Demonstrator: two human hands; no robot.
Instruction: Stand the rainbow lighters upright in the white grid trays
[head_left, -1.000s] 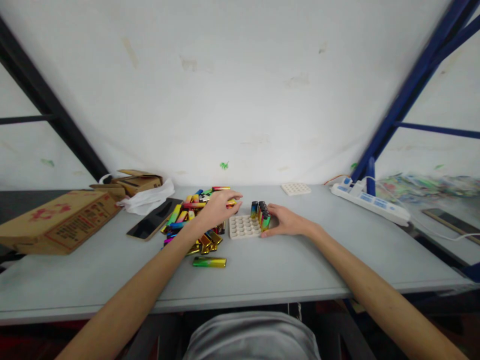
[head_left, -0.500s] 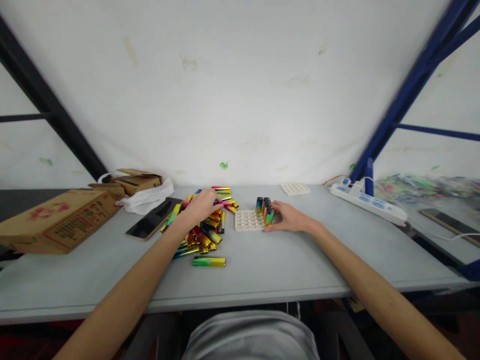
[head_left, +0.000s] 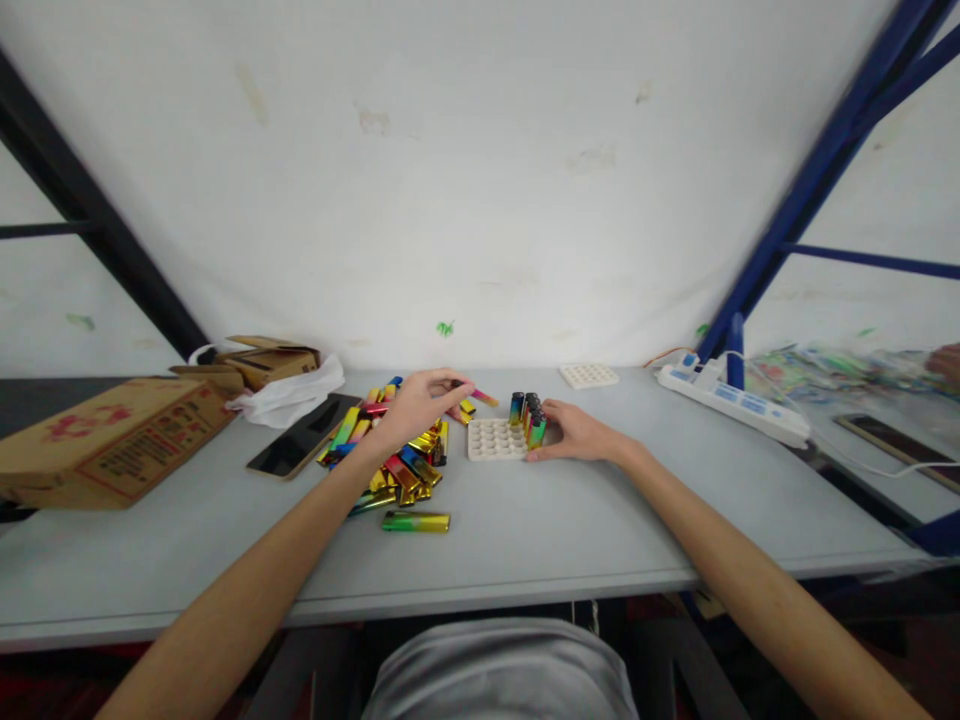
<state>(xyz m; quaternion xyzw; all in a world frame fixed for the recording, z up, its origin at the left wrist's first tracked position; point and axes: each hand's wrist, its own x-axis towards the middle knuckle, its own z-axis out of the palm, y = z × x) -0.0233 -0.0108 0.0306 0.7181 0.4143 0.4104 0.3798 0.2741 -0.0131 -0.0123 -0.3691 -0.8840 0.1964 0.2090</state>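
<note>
- Your left hand [head_left: 416,408]: fingers pinched narrow on one slim metallic lighter, pink to yellow [head_left: 480,397], held tilted above the table [head_left: 525,540], between the pile and the tray.
- Pile of glossy rainbow-coloured lighters [head_left: 394,455]: lying flat and crossed, left of the table's middle, nearer the far edge than the near one; your left wrist passes over it.
- One green-to-gold lighter [head_left: 416,521]: lies alone, flat, just on the near side of the pile.
- White plastic tray with rows of round holes [head_left: 491,440]: flat, about mid-table; a cluster of upright dark-capped lighters [head_left: 529,415] fills its right side, the left holes show bare.
- Your right hand [head_left: 574,435]: fingers curved against the tray's right edge, touching it; whether it grips, you cannot tell.
- Open room: bare surface along the whole near edge and right of your right forearm.
- Left edge: brown cardboard box [head_left: 105,445], black phone [head_left: 296,447].
- Far right corner: white power strip [head_left: 731,405]; a second white holed tray [head_left: 589,376] at the far edge.
</note>
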